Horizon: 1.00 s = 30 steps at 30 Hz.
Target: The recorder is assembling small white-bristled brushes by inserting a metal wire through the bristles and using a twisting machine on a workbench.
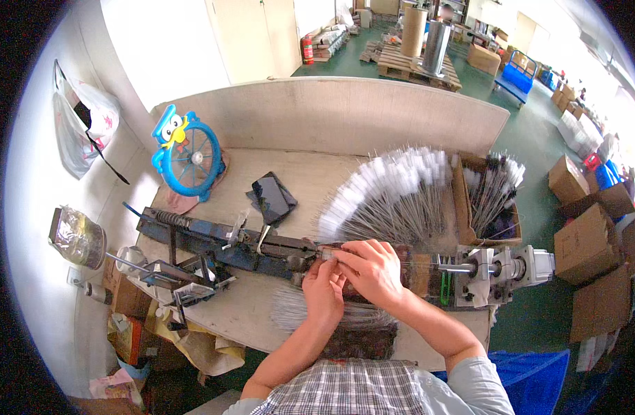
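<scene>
My left hand (323,289) and my right hand (374,272) meet at the middle of a long dark bench machine (262,242). Fingers of both are pinched together around something small and pale, too small to name. Just beyond the hands fans out a large pile of white-tipped wire brushes (400,190). Bare metal wires (289,308) lie on the near side, left of my left forearm. Right of my right hand, a metal shaft (457,268) runs into a clamp and motor unit (511,268).
A cardboard box (464,207) of dark-tipped brushes stands at the right. A blue cartoon-bird fan (193,159) and a dark flat pouch (273,197) sit at the far left. A raised board (331,114) edges the table's back. A blue bin (528,380) is at the lower right.
</scene>
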Motion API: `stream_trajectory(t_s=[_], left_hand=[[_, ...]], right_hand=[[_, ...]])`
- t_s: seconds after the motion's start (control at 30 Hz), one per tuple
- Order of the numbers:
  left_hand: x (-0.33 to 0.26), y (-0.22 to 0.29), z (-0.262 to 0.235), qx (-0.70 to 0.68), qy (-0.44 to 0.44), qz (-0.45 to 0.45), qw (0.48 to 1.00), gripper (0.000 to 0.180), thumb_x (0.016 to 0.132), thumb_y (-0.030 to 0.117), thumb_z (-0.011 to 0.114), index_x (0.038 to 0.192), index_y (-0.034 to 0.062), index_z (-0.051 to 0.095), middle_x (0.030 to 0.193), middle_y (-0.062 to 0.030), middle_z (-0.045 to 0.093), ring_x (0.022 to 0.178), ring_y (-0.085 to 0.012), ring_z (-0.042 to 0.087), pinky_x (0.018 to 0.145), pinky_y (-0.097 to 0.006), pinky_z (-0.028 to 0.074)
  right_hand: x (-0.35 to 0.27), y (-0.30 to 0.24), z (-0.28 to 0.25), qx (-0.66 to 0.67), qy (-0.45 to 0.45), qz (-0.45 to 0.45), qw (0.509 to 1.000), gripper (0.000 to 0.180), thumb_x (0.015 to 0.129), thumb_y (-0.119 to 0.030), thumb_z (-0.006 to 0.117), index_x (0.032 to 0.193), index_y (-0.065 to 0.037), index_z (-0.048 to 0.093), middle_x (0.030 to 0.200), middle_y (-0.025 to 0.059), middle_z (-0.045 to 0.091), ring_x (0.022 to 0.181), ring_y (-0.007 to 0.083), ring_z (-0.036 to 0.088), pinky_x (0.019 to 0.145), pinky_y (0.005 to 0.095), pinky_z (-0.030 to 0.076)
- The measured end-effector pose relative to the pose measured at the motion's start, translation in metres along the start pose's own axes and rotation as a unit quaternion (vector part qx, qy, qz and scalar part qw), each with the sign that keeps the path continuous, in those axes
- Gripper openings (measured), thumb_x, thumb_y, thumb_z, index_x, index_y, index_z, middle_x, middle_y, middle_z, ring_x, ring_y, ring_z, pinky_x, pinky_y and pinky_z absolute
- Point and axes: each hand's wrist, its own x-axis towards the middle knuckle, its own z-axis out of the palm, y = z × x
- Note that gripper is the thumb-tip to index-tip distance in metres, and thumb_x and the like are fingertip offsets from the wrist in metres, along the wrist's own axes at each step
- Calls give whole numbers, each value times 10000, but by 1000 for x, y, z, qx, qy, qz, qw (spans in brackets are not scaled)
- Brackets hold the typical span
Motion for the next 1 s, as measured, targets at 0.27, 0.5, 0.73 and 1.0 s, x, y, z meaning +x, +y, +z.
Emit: stream_trajectory(t_s=[0.27,0.5,0.73,1.0], left_hand=[[-1,11,1,-65,26,-42,997,319,908,357,450,968,53,524,921,-75,584,873,-207,573,840,-344,456],[-4,10,-5,-25,9,-53,998,508,913,519,367,1070,64,528,1064,-115,591,945,-235,568,868,-382,444],[-12,9,-5,83,-35,-50,995,607,916,546,331,1231,38,436,1212,-128,516,1056,-223,523,919,-356,385],[-29,33,-60,218,-12,-49,975,443,928,356,448,1258,61,437,1182,-122,530,974,-206,533,845,-335,411]], right_hand=[[14,-14,-20,13,10,22,1000,204,683,-196,690,870,-115,680,886,1,630,831,190,582,738,336,431],[-11,4,-24,-73,-74,-16,994,45,696,-153,592,705,-110,585,733,20,545,808,215,524,758,360,405],[-9,10,-43,-18,-75,-4,997,140,721,-158,649,836,-79,656,823,21,630,860,203,563,771,348,418],[-59,21,-46,97,-108,47,988,141,716,-110,604,855,-83,611,701,52,575,686,256,588,612,371,488]])
